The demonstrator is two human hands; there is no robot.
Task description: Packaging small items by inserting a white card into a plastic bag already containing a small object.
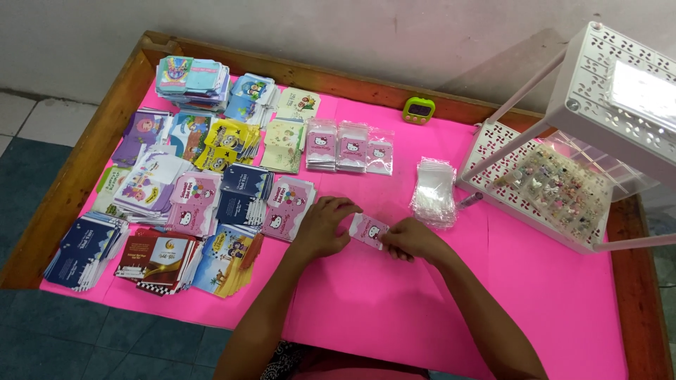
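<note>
A small pink card with a white cartoon cat [368, 230] lies between my two hands, just above the pink table cover [394, 309]. My left hand [322, 227] pinches its left edge. Gripping the card's right end is my right hand [412, 241]. Just beyond my right hand sits a stack of clear plastic sleeves [433, 190]. Left of my left hand lies a pile of similar pink cat cards [289, 207].
Many stacks of colourful printed cards [190, 183] cover the left half of the table. Three bagged piles of pink cards [350, 146] stand farther back. A green timer [418, 109] sits near the wooden rim [84, 162]. A white perforated rack [563, 176] with small trinkets stands right.
</note>
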